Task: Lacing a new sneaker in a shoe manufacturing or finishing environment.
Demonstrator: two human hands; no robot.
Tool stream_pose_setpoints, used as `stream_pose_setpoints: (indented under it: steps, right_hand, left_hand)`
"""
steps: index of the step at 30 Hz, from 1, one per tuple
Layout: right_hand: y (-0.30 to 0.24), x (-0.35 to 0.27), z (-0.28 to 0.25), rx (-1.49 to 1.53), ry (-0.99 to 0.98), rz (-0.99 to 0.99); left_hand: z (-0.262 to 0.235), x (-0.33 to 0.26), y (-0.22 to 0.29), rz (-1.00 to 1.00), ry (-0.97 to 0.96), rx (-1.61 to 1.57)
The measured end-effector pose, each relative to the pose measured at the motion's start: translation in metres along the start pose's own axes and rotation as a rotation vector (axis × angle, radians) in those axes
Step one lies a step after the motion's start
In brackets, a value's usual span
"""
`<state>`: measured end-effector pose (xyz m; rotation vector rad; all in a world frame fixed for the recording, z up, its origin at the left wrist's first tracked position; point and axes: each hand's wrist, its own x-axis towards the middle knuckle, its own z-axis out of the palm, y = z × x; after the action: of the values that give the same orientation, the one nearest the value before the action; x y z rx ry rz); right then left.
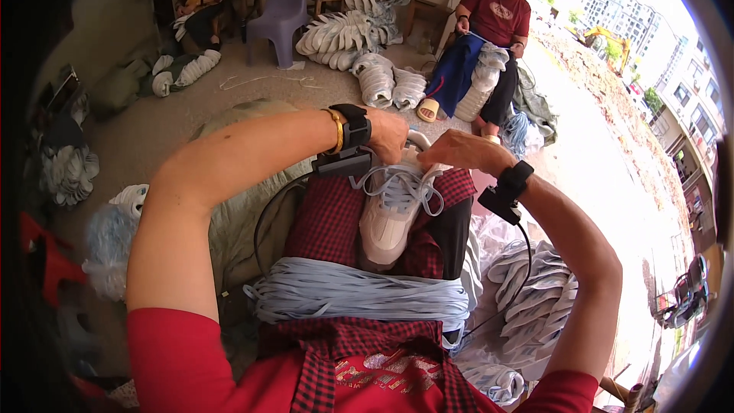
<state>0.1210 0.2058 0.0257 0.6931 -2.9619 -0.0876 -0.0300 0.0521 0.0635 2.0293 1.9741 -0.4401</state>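
Observation:
A pale beige sneaker [384,231] rests on my lap, its toe pointing toward me. Light grey-blue shoelaces [397,187] cross its front and hang in loose loops on both sides. My left hand [388,138] is closed at the left of the shoe's collar, with its fingertips partly hidden. On the other side, my right hand [465,151] is closed with fingers pinched at the tongue and upper eyelets. Whether a lace end sits between the fingers is too small to make out. A thick bundle of light blue laces [359,291] lies across my lap.
Stacked pale shoe parts [535,298] stand beside me at the right. Ahead, one person [497,15] works seated near more piles [348,34]; another person [200,0] sits at the far left. A purple chair [279,19] is by the wall. Cables run from both wrist devices.

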Motion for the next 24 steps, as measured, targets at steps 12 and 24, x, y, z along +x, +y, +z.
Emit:
stream_pose_setpoints:
  steps: [12,24]
  right_hand:
    - [-0.007,0.049,-0.036,0.805,0.874,0.779]
    - [-0.057,0.041,0.014,0.758,0.276,0.737]
  left_hand:
    - [-0.022,-0.004,-0.031,0.118,0.820,-0.864]
    - [0.062,-0.077,-0.075,-0.253,0.626,-1.011]
